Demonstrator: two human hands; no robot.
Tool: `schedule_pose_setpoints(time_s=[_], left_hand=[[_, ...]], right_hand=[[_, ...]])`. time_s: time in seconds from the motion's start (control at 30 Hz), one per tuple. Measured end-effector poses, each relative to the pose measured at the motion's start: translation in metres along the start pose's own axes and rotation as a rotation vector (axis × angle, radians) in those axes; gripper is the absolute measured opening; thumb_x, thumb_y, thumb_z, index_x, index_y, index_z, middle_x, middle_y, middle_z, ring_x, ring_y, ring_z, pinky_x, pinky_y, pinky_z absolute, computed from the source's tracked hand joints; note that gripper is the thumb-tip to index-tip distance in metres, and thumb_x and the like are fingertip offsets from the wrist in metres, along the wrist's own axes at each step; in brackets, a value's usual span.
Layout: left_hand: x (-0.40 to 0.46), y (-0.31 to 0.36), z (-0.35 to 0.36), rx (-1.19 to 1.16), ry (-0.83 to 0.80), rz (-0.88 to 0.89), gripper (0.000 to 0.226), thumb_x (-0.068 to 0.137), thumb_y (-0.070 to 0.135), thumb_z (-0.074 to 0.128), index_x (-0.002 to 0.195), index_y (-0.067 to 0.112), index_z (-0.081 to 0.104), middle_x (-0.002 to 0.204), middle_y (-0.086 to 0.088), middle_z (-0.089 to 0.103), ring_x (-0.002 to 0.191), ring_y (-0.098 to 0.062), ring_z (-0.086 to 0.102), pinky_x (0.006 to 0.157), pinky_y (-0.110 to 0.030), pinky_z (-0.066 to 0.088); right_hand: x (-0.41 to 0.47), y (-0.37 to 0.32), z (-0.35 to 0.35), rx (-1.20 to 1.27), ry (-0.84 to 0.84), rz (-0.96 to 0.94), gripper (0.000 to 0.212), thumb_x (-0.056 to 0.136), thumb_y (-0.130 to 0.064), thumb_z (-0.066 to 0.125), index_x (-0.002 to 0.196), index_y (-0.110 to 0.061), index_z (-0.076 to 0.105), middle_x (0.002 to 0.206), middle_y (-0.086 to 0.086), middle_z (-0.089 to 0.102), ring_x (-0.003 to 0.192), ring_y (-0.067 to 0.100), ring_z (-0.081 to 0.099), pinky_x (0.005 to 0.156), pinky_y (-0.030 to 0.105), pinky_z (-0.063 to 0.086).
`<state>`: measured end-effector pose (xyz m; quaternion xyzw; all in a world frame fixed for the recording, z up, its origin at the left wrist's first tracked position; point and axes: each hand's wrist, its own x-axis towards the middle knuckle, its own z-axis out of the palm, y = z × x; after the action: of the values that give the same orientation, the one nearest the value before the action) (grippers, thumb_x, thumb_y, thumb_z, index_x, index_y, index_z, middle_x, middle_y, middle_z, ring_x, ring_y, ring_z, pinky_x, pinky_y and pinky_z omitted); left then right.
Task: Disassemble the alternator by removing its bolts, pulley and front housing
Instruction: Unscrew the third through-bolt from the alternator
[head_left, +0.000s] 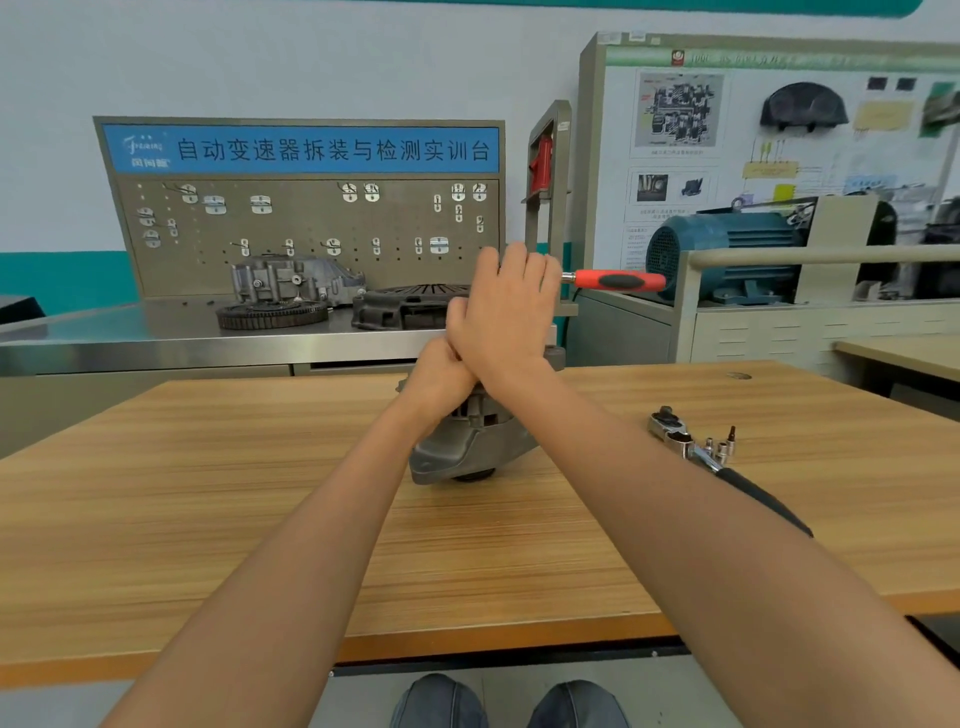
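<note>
The grey alternator (457, 457) stands on the wooden table (208, 519), its upper half hidden behind my crossed hands. My left hand (441, 371) sits curled on the alternator's top; what its fingers close round is hidden. Crossing over it, my right hand (506, 312) grips the metal end of a ratchet wrench, whose red handle (618, 280) sticks out level to the right. The ratchet's head and the pulley are covered by the hands.
A second ratchet with a black handle (675, 441) and small sockets (719, 449) lie on the table to the right. Behind are a steel bench (156, 332) with a gear ring (272, 314), a clutch plate (405, 306), a pegboard and a blue motor (727, 249).
</note>
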<state>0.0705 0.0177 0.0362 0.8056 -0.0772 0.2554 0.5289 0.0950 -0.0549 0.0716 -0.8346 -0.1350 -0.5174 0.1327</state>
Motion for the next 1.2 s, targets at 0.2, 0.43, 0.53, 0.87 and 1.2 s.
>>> schedule_pose_setpoints(time_s=[0.2, 0.43, 0.53, 0.87, 1.2], left_hand=[[0.0, -0.001, 0.001, -0.066, -0.044, 0.061, 0.026, 0.087, 0.0, 0.051, 0.081, 0.024, 0.059, 0.055, 0.02, 0.064, 0.053, 0.013, 0.055, 0.046, -0.006, 0.039], [-0.003, 0.003, 0.003, -0.126, -0.135, 0.078, 0.021, 0.094, 0.018, 0.056, 0.089, 0.036, 0.066, 0.085, 0.025, 0.071, 0.088, 0.011, 0.063, 0.071, -0.001, 0.044], [-0.002, 0.002, 0.002, -0.137, -0.147, 0.061, 0.021, 0.093, 0.018, 0.057, 0.088, 0.037, 0.066, 0.085, 0.024, 0.071, 0.089, 0.011, 0.063, 0.071, 0.0, 0.043], [0.003, -0.003, -0.001, 0.016, 0.001, -0.013, 0.029, 0.088, 0.0, 0.05, 0.065, 0.017, 0.055, 0.053, 0.006, 0.054, 0.049, -0.003, 0.043, 0.043, -0.013, 0.034], [0.001, 0.001, -0.001, -0.111, -0.114, 0.019, 0.013, 0.092, 0.012, 0.055, 0.101, 0.013, 0.065, 0.084, 0.01, 0.07, 0.081, 0.01, 0.06, 0.052, -0.02, 0.044]], right_hand=[[0.003, 0.003, -0.001, 0.293, 0.059, 0.018, 0.026, 0.081, -0.027, 0.047, 0.097, -0.008, 0.053, 0.096, 0.006, 0.052, 0.097, 0.022, 0.046, 0.108, 0.036, 0.024], [0.025, 0.007, -0.018, 1.305, -0.216, 0.441, 0.035, 0.09, -0.012, 0.042, 0.056, -0.011, 0.036, 0.053, 0.0, 0.038, 0.056, 0.013, 0.035, 0.061, 0.03, 0.031], [0.035, 0.009, -0.024, 1.57, -0.29, 0.654, 0.044, 0.093, -0.016, 0.036, 0.049, -0.012, 0.034, 0.041, -0.002, 0.04, 0.049, 0.013, 0.041, 0.085, 0.034, 0.042], [-0.003, -0.001, 0.001, 0.144, 0.125, 0.082, 0.022, 0.078, -0.026, 0.045, 0.091, -0.01, 0.055, 0.09, 0.006, 0.051, 0.088, 0.025, 0.046, 0.096, 0.037, 0.03], [0.019, -0.001, -0.013, 1.238, -0.075, 0.394, 0.039, 0.09, -0.01, 0.043, 0.052, -0.012, 0.035, 0.054, 0.0, 0.034, 0.06, 0.017, 0.035, 0.063, 0.031, 0.032]])
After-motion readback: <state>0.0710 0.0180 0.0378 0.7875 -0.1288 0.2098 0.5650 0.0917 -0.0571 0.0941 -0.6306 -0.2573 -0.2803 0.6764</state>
